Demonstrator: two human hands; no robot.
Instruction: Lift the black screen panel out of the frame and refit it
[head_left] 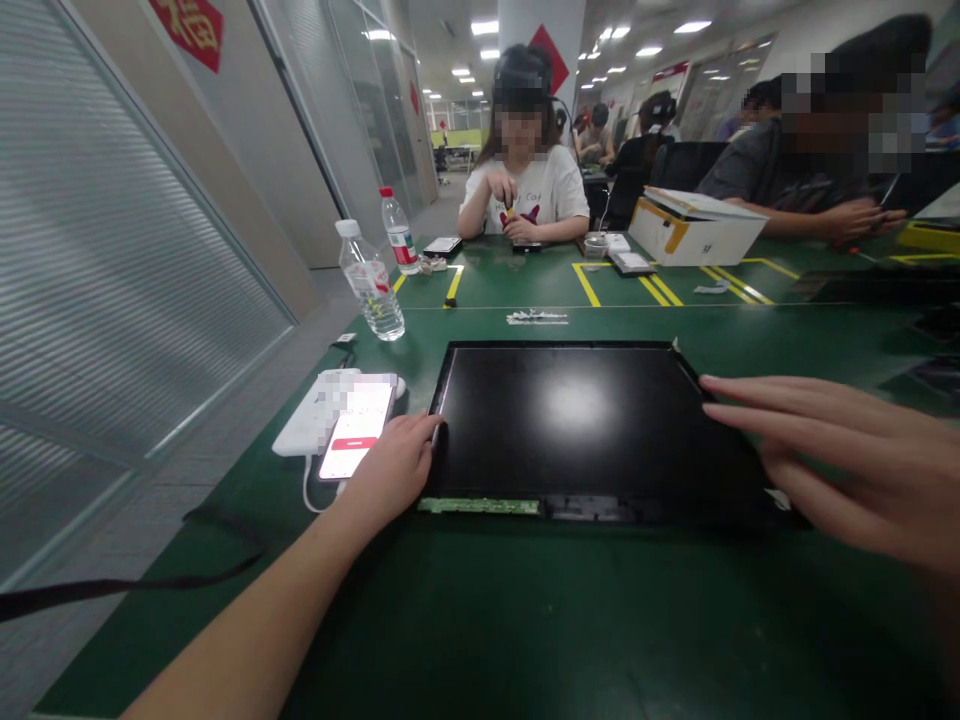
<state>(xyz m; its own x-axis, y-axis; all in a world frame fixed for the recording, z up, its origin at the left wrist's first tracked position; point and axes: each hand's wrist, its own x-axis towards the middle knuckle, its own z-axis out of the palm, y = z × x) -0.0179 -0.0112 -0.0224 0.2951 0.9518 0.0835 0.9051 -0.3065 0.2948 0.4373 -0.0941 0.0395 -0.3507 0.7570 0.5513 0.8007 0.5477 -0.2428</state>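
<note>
A black LCD screen panel (555,430) lies flat on the green table in front of me, with a bright reflection on its glass. A green circuit strip (480,506) runs along the left part of its near edge. My left hand (405,455) is closed at the panel's left edge, fingertips over the rim. At the right edge, my right hand (847,450) has its fingers stretched out and apart, fingertips touching the frame. Small pale tape pieces stick up at the right corners.
Left of the panel are a lit phone (360,425), a white power bank (311,410) with a cable, and a water bottle (371,285). White scraps (536,318) lie beyond the panel. A co-worker (525,180) sits opposite; a white box (697,228) stands at the far right.
</note>
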